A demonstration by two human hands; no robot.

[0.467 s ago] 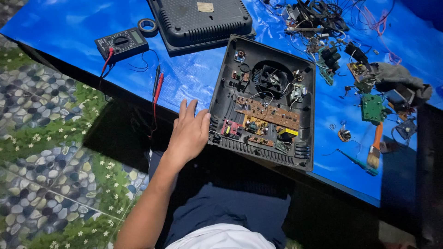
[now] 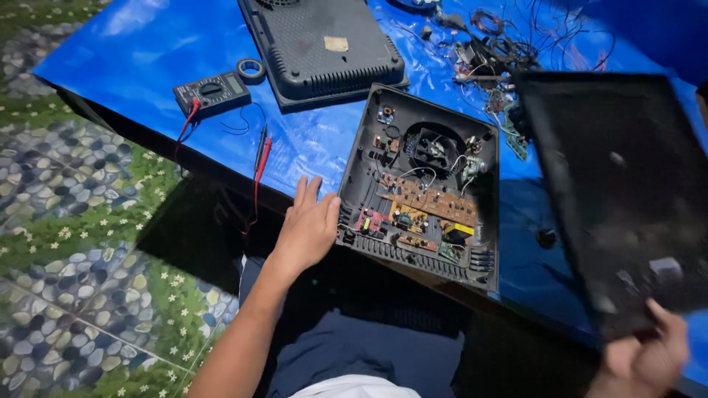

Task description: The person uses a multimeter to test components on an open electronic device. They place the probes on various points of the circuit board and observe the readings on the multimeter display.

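An opened black appliance case (image 2: 420, 184) lies on the blue table, showing a fan, wires and brown circuit boards. My left hand (image 2: 306, 225) rests flat on the table edge, its fingers touching the case's left side; it holds nothing. My right hand (image 2: 645, 357) at the lower right grips the near corner of a large black panel (image 2: 619, 191), held tilted in the air over the table's right part. The panel hides the loose parts behind it.
A black multimeter (image 2: 212, 93) with red and black probes (image 2: 260, 158) sits at the left, a blue tape roll (image 2: 251, 70) beside it. A second black cover (image 2: 324, 48) lies behind. Tangled wires and small parts (image 2: 487, 55) lie at the back right. Patterned floor shows at the left.
The black panel has come into view at the right, held up by my right hand. My left hand stays beside the open case.
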